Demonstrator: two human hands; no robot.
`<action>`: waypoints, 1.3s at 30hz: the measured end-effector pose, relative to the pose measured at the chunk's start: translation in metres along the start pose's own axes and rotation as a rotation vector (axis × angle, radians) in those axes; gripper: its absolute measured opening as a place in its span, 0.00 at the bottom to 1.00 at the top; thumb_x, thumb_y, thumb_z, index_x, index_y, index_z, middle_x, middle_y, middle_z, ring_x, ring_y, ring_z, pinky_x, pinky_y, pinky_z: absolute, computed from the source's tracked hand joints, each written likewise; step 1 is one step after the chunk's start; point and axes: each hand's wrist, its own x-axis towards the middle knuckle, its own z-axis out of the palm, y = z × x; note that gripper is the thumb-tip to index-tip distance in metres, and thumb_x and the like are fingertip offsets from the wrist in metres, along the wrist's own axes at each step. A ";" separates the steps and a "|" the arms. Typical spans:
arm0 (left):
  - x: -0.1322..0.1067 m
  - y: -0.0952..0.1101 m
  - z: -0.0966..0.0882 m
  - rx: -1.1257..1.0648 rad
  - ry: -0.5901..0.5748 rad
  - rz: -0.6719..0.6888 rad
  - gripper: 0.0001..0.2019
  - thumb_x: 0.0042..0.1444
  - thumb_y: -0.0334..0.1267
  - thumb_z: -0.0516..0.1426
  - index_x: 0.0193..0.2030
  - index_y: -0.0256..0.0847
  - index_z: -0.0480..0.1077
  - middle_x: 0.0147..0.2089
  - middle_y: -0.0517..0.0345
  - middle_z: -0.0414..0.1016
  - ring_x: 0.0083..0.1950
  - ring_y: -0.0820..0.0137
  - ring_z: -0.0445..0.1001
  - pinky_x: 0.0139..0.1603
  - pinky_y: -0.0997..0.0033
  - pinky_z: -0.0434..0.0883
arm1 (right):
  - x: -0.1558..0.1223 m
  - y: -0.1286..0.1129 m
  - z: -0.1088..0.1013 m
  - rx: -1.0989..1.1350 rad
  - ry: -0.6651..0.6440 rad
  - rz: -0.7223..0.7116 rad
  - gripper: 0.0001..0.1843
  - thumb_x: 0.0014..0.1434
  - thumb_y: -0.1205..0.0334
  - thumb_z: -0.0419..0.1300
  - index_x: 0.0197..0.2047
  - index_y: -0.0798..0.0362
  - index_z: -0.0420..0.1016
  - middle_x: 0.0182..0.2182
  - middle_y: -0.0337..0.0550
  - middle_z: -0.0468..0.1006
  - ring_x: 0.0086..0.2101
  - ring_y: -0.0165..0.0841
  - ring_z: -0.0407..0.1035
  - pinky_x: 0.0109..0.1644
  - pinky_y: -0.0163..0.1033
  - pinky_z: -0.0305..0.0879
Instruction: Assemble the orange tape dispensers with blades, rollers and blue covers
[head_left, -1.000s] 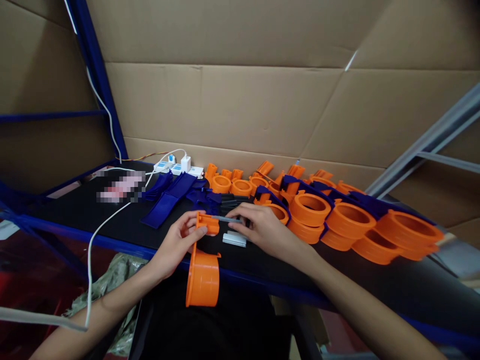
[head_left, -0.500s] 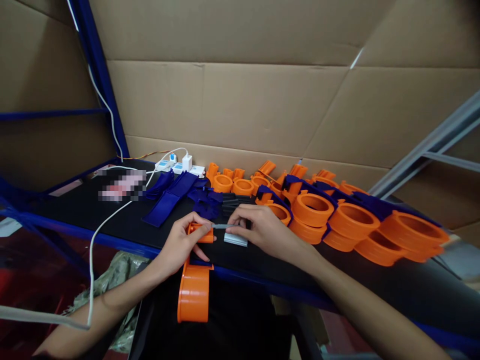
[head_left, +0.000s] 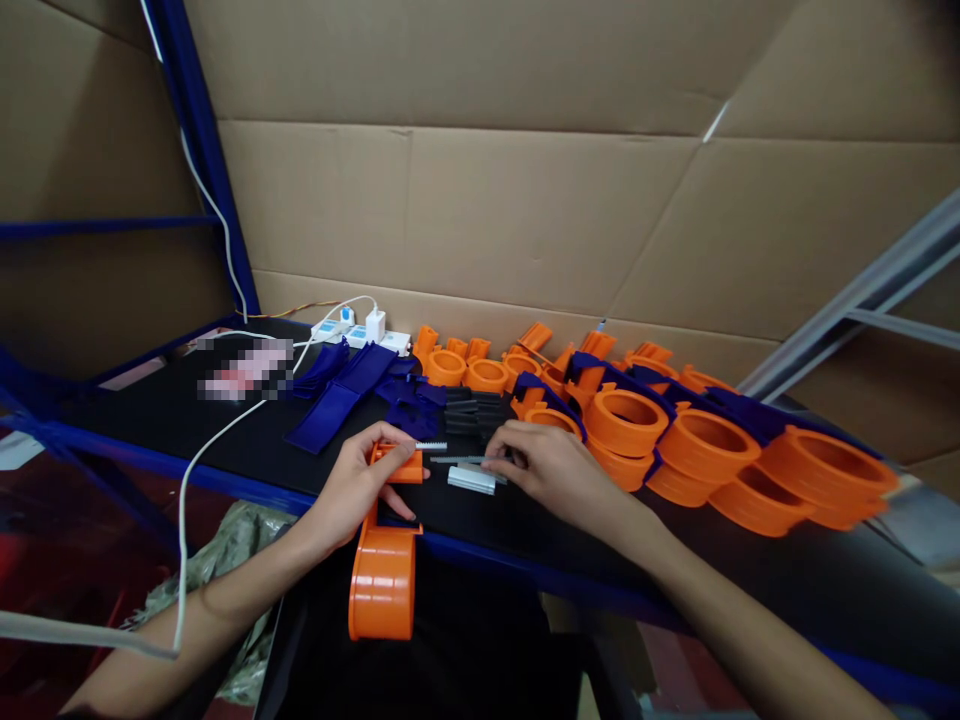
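Observation:
My left hand (head_left: 367, 475) is closed round an orange tape dispenser (head_left: 382, 590), whose wide ring hangs below the table's front edge. A short light serrated blade (head_left: 432, 446) sticks out to the right beside my left thumb; whether that hand grips it is hard to tell. My right hand (head_left: 529, 455) is low over the table, its thumb and fingers closed at the right end of a thin grey metal strip (head_left: 471, 467). Another dark toothed strip (head_left: 450, 459) lies just behind. Close in front sits a small stack of silver metal strips (head_left: 471, 481).
Several orange tape dispensers (head_left: 709, 440) with blue parts are stacked at the right. Black pieces (head_left: 469, 410) and flat blue pieces (head_left: 341, 395) lie farther back. A power strip (head_left: 394, 341) stands by the cardboard wall; a white cable (head_left: 217, 440) crosses the left side.
My right hand has moved slightly right, away from my left hand. The serrated blade that spanned between both hands now shows beside my left thumb. The dispenser has shifted slightly left.

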 end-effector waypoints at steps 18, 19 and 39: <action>0.005 -0.010 -0.001 -0.063 -0.017 0.001 0.14 0.59 0.46 0.61 0.47 0.41 0.69 0.41 0.54 0.72 0.43 0.55 0.81 0.24 0.62 0.82 | 0.033 -0.051 0.005 0.110 0.030 -0.184 0.07 0.65 0.63 0.61 0.43 0.50 0.81 0.38 0.42 0.78 0.34 0.29 0.70 0.38 0.34 0.62; 0.005 -0.010 0.000 -0.079 -0.015 -0.003 0.14 0.59 0.45 0.61 0.49 0.42 0.69 0.43 0.54 0.73 0.44 0.55 0.81 0.24 0.62 0.82 | 0.035 -0.052 0.007 0.116 0.021 -0.183 0.06 0.65 0.64 0.61 0.42 0.51 0.81 0.37 0.42 0.78 0.33 0.29 0.69 0.37 0.34 0.61; 0.011 -0.003 -0.020 -0.613 -0.053 -0.071 0.15 0.64 0.37 0.59 0.56 0.36 0.72 0.57 0.41 0.79 0.60 0.53 0.76 0.62 0.47 0.72 | 0.059 -0.014 -0.007 -0.179 -0.003 -0.082 0.09 0.65 0.58 0.61 0.44 0.49 0.81 0.42 0.44 0.82 0.43 0.39 0.75 0.44 0.40 0.67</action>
